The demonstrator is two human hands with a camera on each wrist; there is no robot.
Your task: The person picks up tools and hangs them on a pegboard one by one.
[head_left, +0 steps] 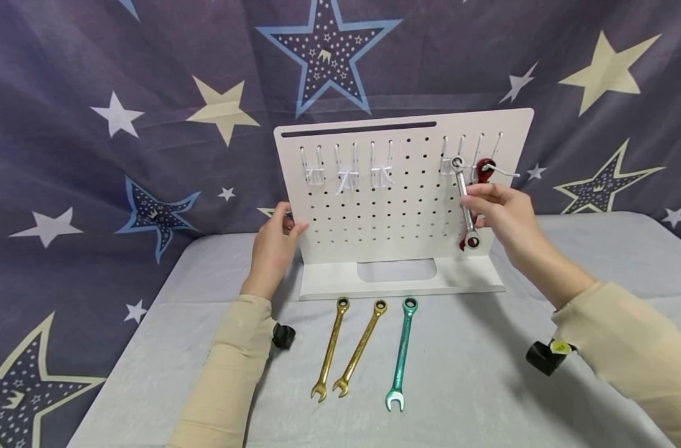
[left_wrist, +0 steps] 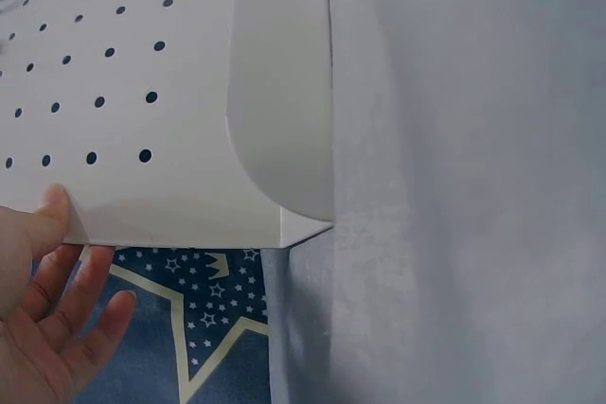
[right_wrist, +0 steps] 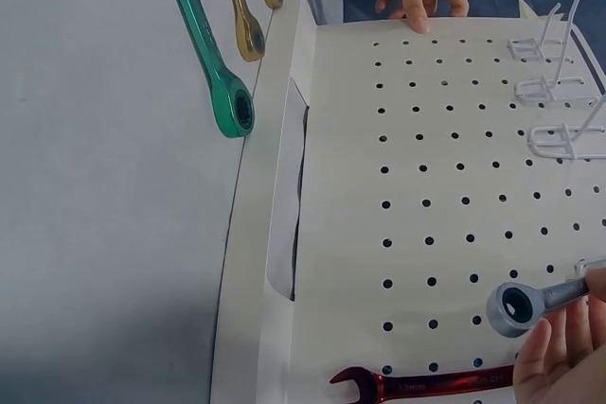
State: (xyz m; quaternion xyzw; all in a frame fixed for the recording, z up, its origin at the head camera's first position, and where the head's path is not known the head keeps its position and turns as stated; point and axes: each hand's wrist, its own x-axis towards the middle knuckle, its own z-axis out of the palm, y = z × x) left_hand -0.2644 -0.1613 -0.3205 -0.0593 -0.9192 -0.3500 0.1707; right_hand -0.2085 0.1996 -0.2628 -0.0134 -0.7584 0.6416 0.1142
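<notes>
My right hand (head_left: 502, 208) pinches a silver wrench (head_left: 464, 199) by its shank, in front of the white pegboard (head_left: 374, 218). The wrench's upper ring overlaps a white hook in the head view; its lower ring (right_wrist: 516, 309) points down in front of the board. Close behind it, a red wrench (head_left: 484, 171) hangs by its ring on the rightmost hook, its open end (right_wrist: 360, 383) low against the board. My left hand (head_left: 273, 249) grips the board's left edge, thumb (left_wrist: 55, 210) on the front face and fingers behind.
Three white hooks (head_left: 348, 171) sit at the board's upper left. In front of the base (head_left: 329, 283), two gold wrenches (head_left: 331, 348) and a green wrench (head_left: 402, 354) lie on the grey-covered table (head_left: 463, 386). A star-patterned cloth (head_left: 150, 93) hangs behind.
</notes>
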